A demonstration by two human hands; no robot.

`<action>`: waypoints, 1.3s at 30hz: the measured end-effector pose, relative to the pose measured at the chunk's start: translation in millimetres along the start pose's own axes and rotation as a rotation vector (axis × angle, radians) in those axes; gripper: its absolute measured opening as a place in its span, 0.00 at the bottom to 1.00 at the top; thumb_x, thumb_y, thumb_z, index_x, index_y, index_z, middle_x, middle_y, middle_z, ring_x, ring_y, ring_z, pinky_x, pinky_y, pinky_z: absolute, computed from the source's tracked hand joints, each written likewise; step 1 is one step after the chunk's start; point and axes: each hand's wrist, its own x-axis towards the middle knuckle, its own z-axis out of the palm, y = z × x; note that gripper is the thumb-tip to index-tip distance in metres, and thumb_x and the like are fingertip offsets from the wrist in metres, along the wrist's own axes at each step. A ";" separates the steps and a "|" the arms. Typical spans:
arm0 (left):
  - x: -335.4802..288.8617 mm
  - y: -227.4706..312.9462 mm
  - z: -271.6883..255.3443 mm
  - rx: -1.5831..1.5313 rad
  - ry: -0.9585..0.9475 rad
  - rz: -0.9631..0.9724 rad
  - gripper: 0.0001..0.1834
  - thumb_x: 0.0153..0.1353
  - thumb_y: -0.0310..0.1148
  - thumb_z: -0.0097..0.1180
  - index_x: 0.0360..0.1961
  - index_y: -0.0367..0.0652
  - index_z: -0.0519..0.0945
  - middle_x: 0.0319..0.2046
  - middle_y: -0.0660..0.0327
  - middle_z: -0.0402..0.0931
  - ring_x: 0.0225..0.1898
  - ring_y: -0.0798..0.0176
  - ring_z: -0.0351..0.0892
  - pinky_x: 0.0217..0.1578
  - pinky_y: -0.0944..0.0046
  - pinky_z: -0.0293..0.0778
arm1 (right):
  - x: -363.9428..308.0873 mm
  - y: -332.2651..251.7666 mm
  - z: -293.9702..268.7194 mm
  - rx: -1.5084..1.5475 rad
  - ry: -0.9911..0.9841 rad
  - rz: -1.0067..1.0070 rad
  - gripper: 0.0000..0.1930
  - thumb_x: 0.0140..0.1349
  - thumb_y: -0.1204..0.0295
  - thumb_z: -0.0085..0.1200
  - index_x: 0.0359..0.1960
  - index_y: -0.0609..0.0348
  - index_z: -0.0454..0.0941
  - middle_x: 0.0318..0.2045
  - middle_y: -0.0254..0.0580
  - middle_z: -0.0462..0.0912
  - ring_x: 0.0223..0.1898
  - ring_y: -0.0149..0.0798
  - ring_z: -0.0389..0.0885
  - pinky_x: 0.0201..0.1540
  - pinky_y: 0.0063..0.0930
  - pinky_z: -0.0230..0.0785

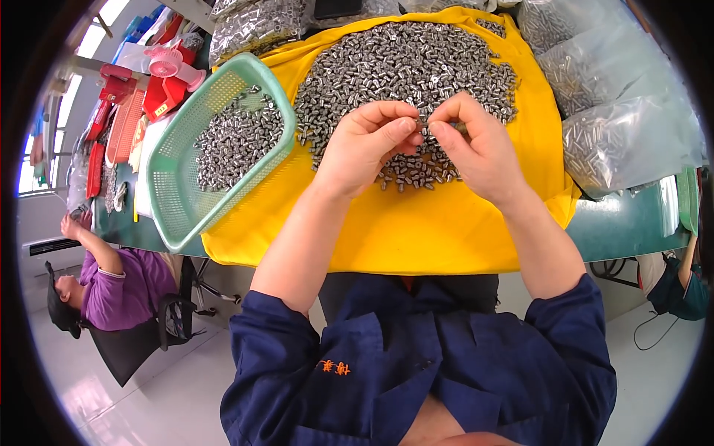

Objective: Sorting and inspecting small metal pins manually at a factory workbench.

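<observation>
Over the near part of a big pile of small silvery metal cylinders point(401, 67), my two hands come together, fingertips almost touching. My left hand point(364, 145) is closed in a pinch, with what looks like a small metal cylinder at its thumb and forefinger. Thumb and forefinger of my right hand point(480, 152) are pinched too; whatever they grip is too small and too hidden to make out. The pile lies on a yellow cloth point(357, 245). Left of it stands a pale green plastic basket point(167, 167), partly filled with the same kind of cylinders.
Clear plastic bags of metal parts point(602, 141) line the right side, and more bags point(256, 33) lie at the back. Red bins point(163, 93) and a pink fan point(167, 63) stand beyond the basket. A person in purple point(130, 286) sits at far left; another person's sleeve point(677, 290) shows at right.
</observation>
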 end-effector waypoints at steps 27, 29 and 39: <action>-2.1 -1.7 9.3 0.290 0.072 0.150 0.05 0.51 0.20 0.54 0.31 0.33 0.77 0.30 0.58 0.77 0.32 0.68 0.77 0.36 0.71 0.75 | -2.7 -3.6 5.5 -0.287 0.037 -0.205 0.03 0.53 0.77 0.45 0.27 0.59 0.65 0.21 0.43 0.71 0.25 0.47 0.71 0.27 0.35 0.63; -2.6 -3.0 9.8 0.301 0.088 0.147 0.05 0.51 0.20 0.54 0.31 0.34 0.77 0.30 0.59 0.77 0.32 0.68 0.77 0.36 0.71 0.75 | -3.0 -3.6 5.0 -0.277 0.005 -0.154 0.03 0.53 0.76 0.45 0.27 0.59 0.65 0.22 0.43 0.72 0.25 0.46 0.72 0.27 0.34 0.63; -2.8 -4.9 12.1 0.378 0.105 0.239 0.05 0.52 0.20 0.54 0.32 0.34 0.77 0.31 0.59 0.77 0.32 0.69 0.77 0.36 0.73 0.74 | -3.0 -6.3 5.7 -0.252 0.033 -0.115 0.03 0.55 0.75 0.45 0.29 0.59 0.65 0.20 0.42 0.73 0.23 0.46 0.72 0.24 0.34 0.63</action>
